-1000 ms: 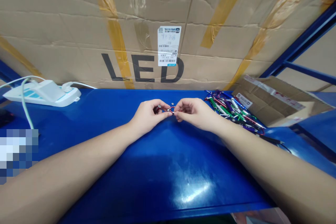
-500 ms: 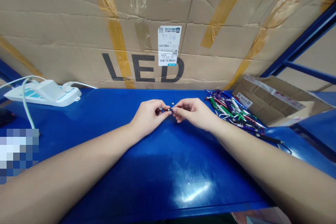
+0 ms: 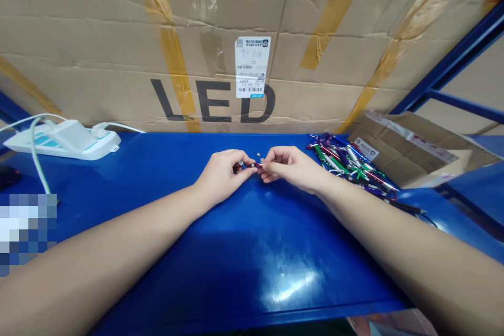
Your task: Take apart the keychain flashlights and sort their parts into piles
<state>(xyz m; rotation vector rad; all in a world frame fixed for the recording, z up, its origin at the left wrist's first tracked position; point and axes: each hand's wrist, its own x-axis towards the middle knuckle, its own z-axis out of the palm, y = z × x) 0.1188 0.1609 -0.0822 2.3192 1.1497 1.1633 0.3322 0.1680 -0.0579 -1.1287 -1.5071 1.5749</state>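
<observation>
Both my hands meet at the middle of the blue shelf (image 3: 244, 252), pinching one small red keychain flashlight (image 3: 255, 165) between them. My left hand (image 3: 222, 173) curls round its dark body end; my right hand (image 3: 289, 167) pinches the other end with thumb and forefinger. Two small silver button cells (image 3: 260, 156) lie on the shelf just behind my fingertips. To the right of my right hand lies a pile of coloured keychain flashlights (image 3: 348, 165) with carabiner clips.
A big taped cardboard box marked LED (image 3: 212, 37) forms the back wall. A white power strip (image 3: 63, 142) with plugs and cables sits at the left. An opened cardboard box (image 3: 413, 149) lies at the right beside a blue rack post (image 3: 452, 60).
The red carabiner clip seen between my fingers a second ago is no longer showing; my fingertips have closed tighter together. Both hands stay in the same spot.
</observation>
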